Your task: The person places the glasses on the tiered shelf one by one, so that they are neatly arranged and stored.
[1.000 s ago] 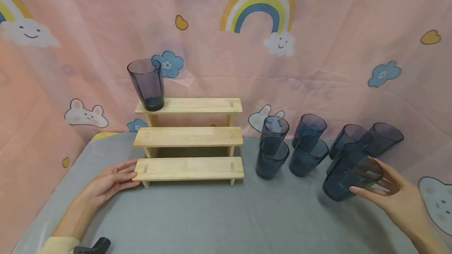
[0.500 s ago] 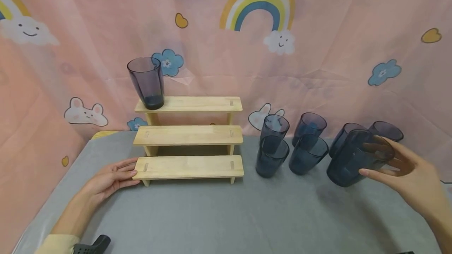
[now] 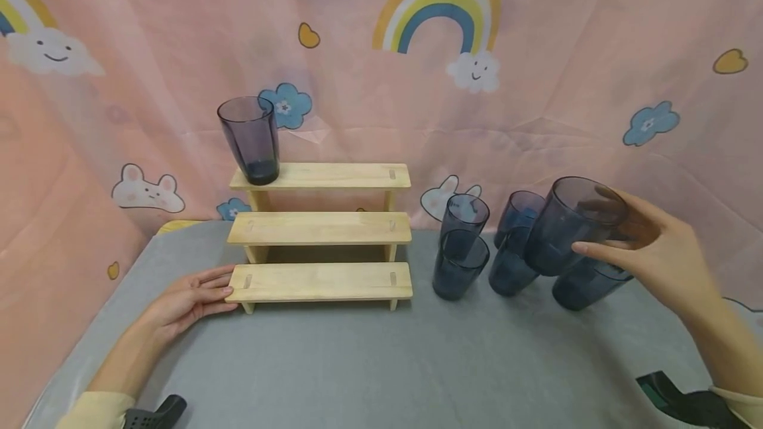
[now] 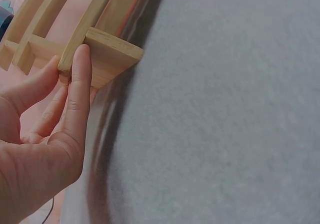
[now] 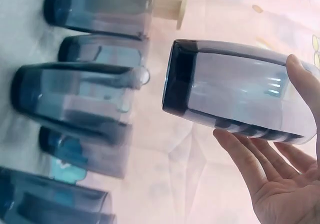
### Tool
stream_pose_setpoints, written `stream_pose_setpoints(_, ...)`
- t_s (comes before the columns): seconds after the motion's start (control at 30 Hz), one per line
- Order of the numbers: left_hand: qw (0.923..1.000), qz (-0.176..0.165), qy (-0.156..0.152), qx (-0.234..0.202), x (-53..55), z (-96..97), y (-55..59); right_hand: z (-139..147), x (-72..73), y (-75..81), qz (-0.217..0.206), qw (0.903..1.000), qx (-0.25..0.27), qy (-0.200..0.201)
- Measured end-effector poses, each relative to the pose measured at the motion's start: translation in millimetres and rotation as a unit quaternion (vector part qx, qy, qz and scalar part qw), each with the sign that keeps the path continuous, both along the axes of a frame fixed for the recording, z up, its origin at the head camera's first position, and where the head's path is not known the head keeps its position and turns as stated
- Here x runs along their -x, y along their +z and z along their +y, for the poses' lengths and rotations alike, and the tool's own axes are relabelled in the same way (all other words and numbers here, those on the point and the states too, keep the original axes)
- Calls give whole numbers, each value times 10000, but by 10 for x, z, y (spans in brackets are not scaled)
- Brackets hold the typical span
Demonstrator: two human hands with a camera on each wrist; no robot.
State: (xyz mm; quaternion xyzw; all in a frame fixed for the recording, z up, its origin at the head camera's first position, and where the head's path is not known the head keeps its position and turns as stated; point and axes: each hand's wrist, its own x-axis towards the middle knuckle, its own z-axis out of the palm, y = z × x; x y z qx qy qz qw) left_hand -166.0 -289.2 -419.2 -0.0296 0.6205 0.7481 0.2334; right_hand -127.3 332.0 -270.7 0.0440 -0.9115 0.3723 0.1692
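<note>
My right hand (image 3: 667, 257) grips a dark blue-grey glass tumbler (image 3: 557, 227) around its side, thumb on the near side and fingers on the far side. The tumbler (image 5: 235, 89) is lifted off the table, its mouth up, overlapping other tumblers in the head view. At the left end of a three-step wooden display stand (image 3: 318, 282), my left hand (image 3: 179, 303) pinches the lowest step between thumb and fingers. In the left wrist view, a finger (image 4: 79, 94) lies against the stand's end near its leg. A purplish tumbler (image 3: 253, 141) stands at the left of the top step.
Several matching tumblers (image 3: 459, 270) stand close together on the grey table (image 3: 381, 363), right of the stand. One tumbler (image 3: 584, 286) is partly hidden below the raised one. A pink printed curtain (image 3: 357, 104) hangs right behind.
My right hand has lifted the tumbler from the front right of the group, then carried it up and left over the other tumblers. The left hand and the stand have stayed in place.
</note>
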Motion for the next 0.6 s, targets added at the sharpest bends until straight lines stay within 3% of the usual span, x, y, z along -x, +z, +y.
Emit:
stream_pose_setpoints(0.17,10000,1,22,-26,6,-11,1,-109,146,85,-56,9990,255,358)
stream_pose_setpoints(0.6,9995,0,20,-313,-8,-1,-12,-445,444,161,-116,9968,440,663)
